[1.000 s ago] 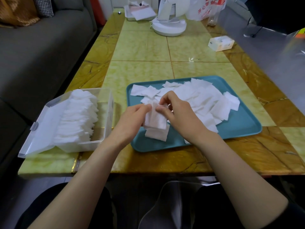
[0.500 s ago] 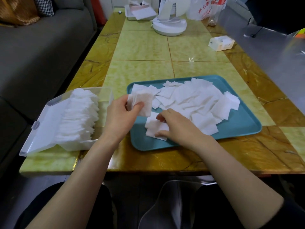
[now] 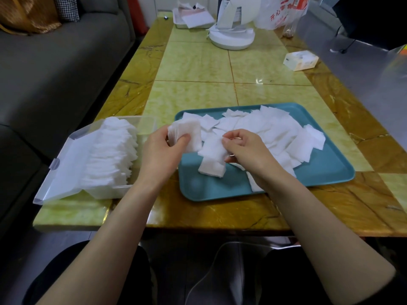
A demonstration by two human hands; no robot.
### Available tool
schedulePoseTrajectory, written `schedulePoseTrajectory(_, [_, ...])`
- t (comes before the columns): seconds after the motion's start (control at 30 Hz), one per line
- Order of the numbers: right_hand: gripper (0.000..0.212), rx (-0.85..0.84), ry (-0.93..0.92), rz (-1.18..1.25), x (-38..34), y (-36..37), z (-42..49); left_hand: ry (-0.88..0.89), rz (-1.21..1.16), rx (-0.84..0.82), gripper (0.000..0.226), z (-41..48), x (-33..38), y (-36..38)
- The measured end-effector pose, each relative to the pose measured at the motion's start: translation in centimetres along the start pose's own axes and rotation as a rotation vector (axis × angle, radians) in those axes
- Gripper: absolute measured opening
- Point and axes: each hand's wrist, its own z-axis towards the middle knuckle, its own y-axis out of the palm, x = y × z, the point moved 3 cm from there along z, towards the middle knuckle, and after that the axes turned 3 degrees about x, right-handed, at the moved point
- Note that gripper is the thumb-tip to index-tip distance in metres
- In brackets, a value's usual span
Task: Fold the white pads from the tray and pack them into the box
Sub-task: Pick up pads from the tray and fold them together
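Note:
A teal tray [image 3: 326, 170] lies on the table with several loose white pads [image 3: 275, 133] spread over it. My left hand [image 3: 160, 150] grips a small stack of folded pads [image 3: 187, 133] above the tray's left edge. My right hand [image 3: 248, 150] pinches another white pad [image 3: 212, 148] just above the tray, over a small folded stack [image 3: 211, 168] lying there. To the left stands a clear plastic box [image 3: 145, 124] with its lid open, filled with a row of folded pads [image 3: 112, 150].
A grey sofa [image 3: 55, 73] runs along the table's left side. At the far end of the table stand a white fan base [image 3: 231, 38], a white plastic bag [image 3: 279, 14], a small tray with papers [image 3: 191, 18] and a tissue pack [image 3: 300, 60].
My right hand has lifted a pad off the stack on the tray. My left hand has stayed over the tray's left edge with its folded stack.

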Motion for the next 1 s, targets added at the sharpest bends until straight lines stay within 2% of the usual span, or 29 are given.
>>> schedulePoseTrajectory(0.1, [0.012,-0.098,0.016,0.276,-0.8,0.3,-0.4,-0.052,-0.027,0.036,0.007,0.0,-0.1,-0.2])
schedulePoseTrajectory(0.2, [0.015,-0.211,0.015,0.458,-1.4,0.6,-0.8,-0.100,-0.085,-0.011,0.025,-0.3,0.0,0.3])
schedulePoseTrajectory(0.27, [0.012,-0.187,-0.004,0.364,-1.2,0.9,-0.9,-0.116,-0.118,-0.070,0.028,-0.7,0.5,0.9])
schedulePoseTrajectory(0.37, [0.006,-0.002,-0.129,0.037,-0.6,1.2,-0.8,-0.125,-0.125,-0.127,0.023,-1.3,1.0,1.5])
schedulePoseTrajectory(0.43, [0.006,0.058,-0.184,-0.066,-0.4,1.5,-0.8,-0.133,-0.148,-0.136,0.025,-1.6,1.1,1.8])
schedulePoseTrajectory(0.6, [0.010,0.120,-0.151,-0.052,-0.2,1.5,-0.7,-0.139,-0.169,-0.108,0.027,-1.7,1.3,2.2])
schedulePoseTrajectory(0.7, [0.012,0.146,-0.185,-0.128,-0.1,1.5,-0.7,-0.155,-0.216,-0.125,0.027,-1.8,1.4,2.3])
schedulePoseTrajectory(0.87, [0.015,0.180,-0.219,-0.201,0.0,1.3,-0.8,-0.208,-0.323,-0.191,0.046,-1.7,1.6,2.2])
schedulePoseTrajectory(0.93, [0.015,0.179,-0.215,-0.216,0.1,1.4,-0.8,-0.197,-0.300,-0.225,0.046,-2.0,1.9,2.3])
schedulePoseTrajectory(1.0, [0.016,0.163,-0.212,-0.235,0.2,1.5,-0.8,-0.167,-0.210,-0.205,0.034,-2.2,2.1,2.3])
